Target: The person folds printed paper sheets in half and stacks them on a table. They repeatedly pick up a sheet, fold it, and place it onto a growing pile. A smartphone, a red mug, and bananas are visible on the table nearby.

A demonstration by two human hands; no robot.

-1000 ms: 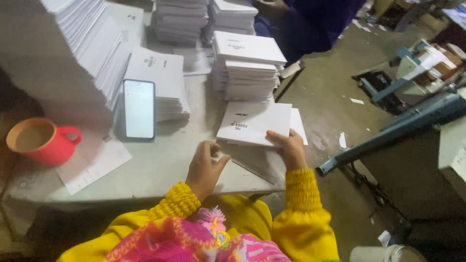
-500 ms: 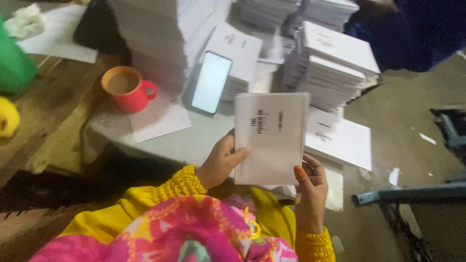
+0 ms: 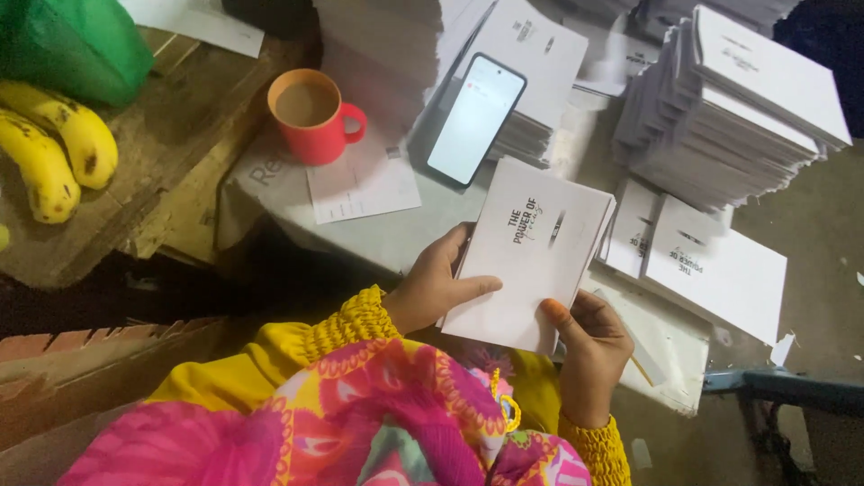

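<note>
Both my hands hold one white booklet (image 3: 531, 252) with dark print on its cover, lifted a little above the table's front edge. My left hand (image 3: 436, 286) grips its left edge, thumb across the cover. My right hand (image 3: 589, 342) pinches the lower right corner, thumb on top. To the right, flat white booklets (image 3: 715, 265) lie on the table. A tall stack of the same booklets (image 3: 738, 108) rises behind them.
A smartphone (image 3: 475, 117) with a lit screen leans on another booklet pile. A red mug (image 3: 315, 117) of milky drink stands on a paper sheet (image 3: 364, 184). Bananas (image 3: 54, 148) and a green bag (image 3: 76, 45) lie left on a wooden board. A blue metal bar (image 3: 796, 387) is at lower right.
One second ago both hands were at a booklet lying on the table; they have since lifted it. Since half a second ago it has tilted, and the view has swung left.
</note>
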